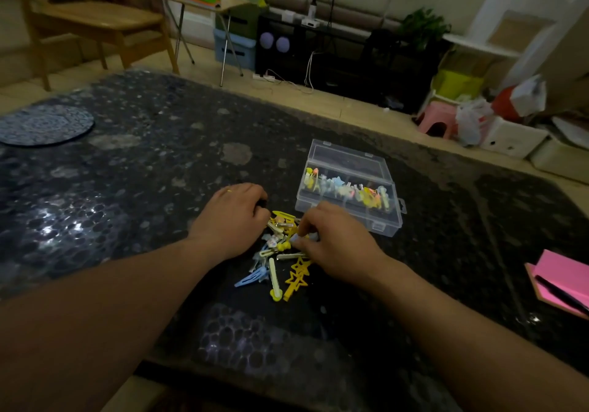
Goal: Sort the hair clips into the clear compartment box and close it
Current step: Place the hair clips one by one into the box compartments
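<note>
Box: clear compartment box (345,215), centre right, lid open, part-filled.
Pile: hair clips (280,252) loose on surface (159,188), frame centre, unsorted.
Left hand (234,217): fingers curled, grip unclear.
Right hand (331,245): fingers pinching a clip.
Remaining: pile, closing.

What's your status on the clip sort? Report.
Left hand at the hair clip pile, grip hidden; right hand pinching a pale clip. Clear compartment box open, partly filled. Path to box clear.

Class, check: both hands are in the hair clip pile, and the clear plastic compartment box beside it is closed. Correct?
No: the head view shows the clear plastic compartment box open, lid back. Left hand and right hand are in the yellow-and-blue hair clip pile.
</note>
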Demonstrator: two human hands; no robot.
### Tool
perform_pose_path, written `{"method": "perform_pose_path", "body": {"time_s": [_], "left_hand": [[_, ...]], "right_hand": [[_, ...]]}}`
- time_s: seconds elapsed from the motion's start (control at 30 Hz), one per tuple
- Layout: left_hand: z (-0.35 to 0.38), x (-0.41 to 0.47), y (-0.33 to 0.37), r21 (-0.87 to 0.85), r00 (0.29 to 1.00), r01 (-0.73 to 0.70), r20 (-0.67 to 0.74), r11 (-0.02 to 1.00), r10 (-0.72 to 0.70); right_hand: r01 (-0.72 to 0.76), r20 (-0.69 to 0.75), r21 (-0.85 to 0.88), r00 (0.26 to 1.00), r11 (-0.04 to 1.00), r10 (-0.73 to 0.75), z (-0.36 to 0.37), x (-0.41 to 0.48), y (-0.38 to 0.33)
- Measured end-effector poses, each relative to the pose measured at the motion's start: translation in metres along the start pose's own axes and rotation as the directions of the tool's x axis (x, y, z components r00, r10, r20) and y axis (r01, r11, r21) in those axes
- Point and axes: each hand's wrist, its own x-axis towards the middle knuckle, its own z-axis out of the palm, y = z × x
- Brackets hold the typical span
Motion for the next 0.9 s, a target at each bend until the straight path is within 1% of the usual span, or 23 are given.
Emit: {"method": "perform_pose_path", "body": {"time_s": [0.13,0.23,0.3,0.4,0.47,0.5,0.57,0.7,0.73,0.8,0.9], "left_hand": [[0.001,0.001,-0.001,0.004,1.000,-0.003,-0.005,1.000,0.003],[0.002,0.003,-0.002,0.009,1.000,-0.009,0.000,1.000,0.009],[0.002,0.003,-0.002,0.012,1.000,-0.009,0.001,1.000,0.009],[0.002,0.002,-0.002,0.010,1.000,-0.011,-0.003,1.000,0.011],[0.002,0.001,-0.002,0.012,1.000,-0.014,-0.008,1.000,0.014],[0.002,0.001,-0.003,0.013,1.000,-0.016,-0.009,1.000,0.016],[0.003,0.001,-0.003,0.015,1.000,-0.018,-0.006,1.000,0.018],[0.004,0.001,-0.004,0.015,1.000,-0.022,-0.004,1.000,0.023],[0.004,0.002,-0.005,0.017,1.000,-0.025,-0.007,1.000,0.025],[0.005,0.002,-0.006,0.020,1.000,-0.025,-0.009,0.999,0.025],[0.006,0.002,-0.006,0.018,1.000,-0.023,-0.014,1.000,0.023]], "right_hand": [[0.011,0.048,0.033,0.999,0.999,-0.012,-0.007,-0.001,-0.001],[0.034,0.088,0.012,0.996,0.999,-0.035,-0.011,0.000,-0.001],[0.058,0.107,-0.029,0.993,0.998,-0.055,-0.013,0.003,-0.001],[0.080,0.159,-0.138,0.986,0.987,-0.057,-0.014,0.010,-0.006],[0.098,0.162,-0.175,0.984,0.980,-0.070,-0.013,0.013,-0.009],[0.095,0.153,-0.167,0.986,0.981,-0.069,-0.013,0.013,-0.010],[0.058,0.135,-0.098,0.990,0.994,-0.044,-0.013,0.011,-0.012],[-0.040,0.044,0.131,0.998,0.991,0.034,-0.024,0.005,-0.006],[-0.068,0.001,0.184,0.998,0.981,0.070,-0.031,0.006,-0.001],[-0.147,-0.098,0.237,0.980,0.960,0.174,-0.049,0.015,0.015],[-0.283,-0.221,0.218,0.918,0.934,0.329,-0.075,0.036,0.055]]}}
